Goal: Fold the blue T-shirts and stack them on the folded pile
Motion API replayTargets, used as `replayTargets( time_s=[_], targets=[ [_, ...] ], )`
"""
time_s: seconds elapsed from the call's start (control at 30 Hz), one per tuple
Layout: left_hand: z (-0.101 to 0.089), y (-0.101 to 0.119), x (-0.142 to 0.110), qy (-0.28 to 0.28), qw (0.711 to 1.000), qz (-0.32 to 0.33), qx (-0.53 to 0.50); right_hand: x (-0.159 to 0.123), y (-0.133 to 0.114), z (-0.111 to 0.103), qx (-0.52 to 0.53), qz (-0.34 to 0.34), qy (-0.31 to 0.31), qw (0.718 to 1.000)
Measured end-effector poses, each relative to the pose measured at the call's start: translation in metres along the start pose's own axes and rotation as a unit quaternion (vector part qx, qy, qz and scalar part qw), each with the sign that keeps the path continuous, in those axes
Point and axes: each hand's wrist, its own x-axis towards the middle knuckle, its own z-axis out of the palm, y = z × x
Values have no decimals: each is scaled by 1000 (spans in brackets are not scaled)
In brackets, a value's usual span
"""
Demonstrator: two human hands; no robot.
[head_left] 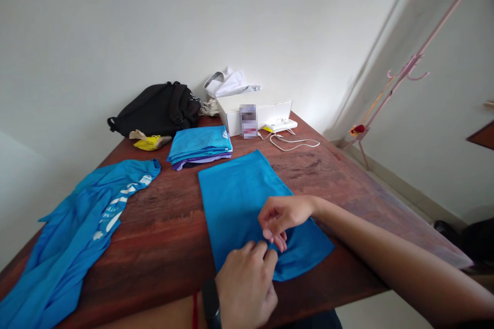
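Observation:
A blue garment (235,190), probably a T-shirt folded into a long panel, lies on the table in front of me. Its near right part flares out and is slightly wrinkled. My left hand (249,280), with a black band on the wrist, is closed at the garment's near edge, fingers curled into the fabric; its fingertips are partly hidden. Just above those fingers, my right hand (283,218) hovers over the cloth, loosely bent with fingers apart and nothing visible in it. To the left, a blue shirt (88,221) with white print lies loosely spread.
A stack of folded blue and purple clothes (200,145) sits behind the garment. Farther back are a black backpack (158,108), a yellow item (148,143), a white box (254,100) and a white power strip (281,125) with its cable. A pink coat stand (409,69) leans into view at right.

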Motion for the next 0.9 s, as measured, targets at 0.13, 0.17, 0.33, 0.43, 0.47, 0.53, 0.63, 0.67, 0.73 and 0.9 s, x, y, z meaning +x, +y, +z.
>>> replayTargets(
  time_s=[0.13, 0.17, 0.33, 0.43, 0.47, 0.53, 0.63, 0.67, 0.73, 0.9],
  targets=[
    [-8, -19, 9, 19, 998, 34, -41, -4, -4, 1, -47, 4, -5, 999],
    [-9, -23, 10, 17, 998, 39, -47, -5, -4, 1, -71, -4, 5, 997],
    [-11, -22, 8, 13, 997, 63, -39, -9, -5, 0, -117, 20, -31, 992],
    [-9, -12, 1, 13, 999, 47, -13, -9, -3, -2, -82, 75, -106, 988],
    [-8, -8, -1, 8, 999, 36, -5, -9, -2, -2, -78, 89, -122, 986],
    [-6, 0, -3, -2, 1000, 11, 10, -11, -2, -2, -76, 110, -140, 981],
    [0, 10, -6, 12, 999, -21, 29, -13, -7, -1, -71, 134, -141, 978],
    [2, 12, -7, 20, 999, -28, 34, -14, -9, 0, -69, 142, -137, 978],
    [6, 16, -10, 34, 998, -38, 39, -14, -12, 4, -70, 156, -129, 977],
    [19, 3, -37, 111, 991, -61, 35, -21, 1, 27, -112, 111, 19, 987]
  ],
)
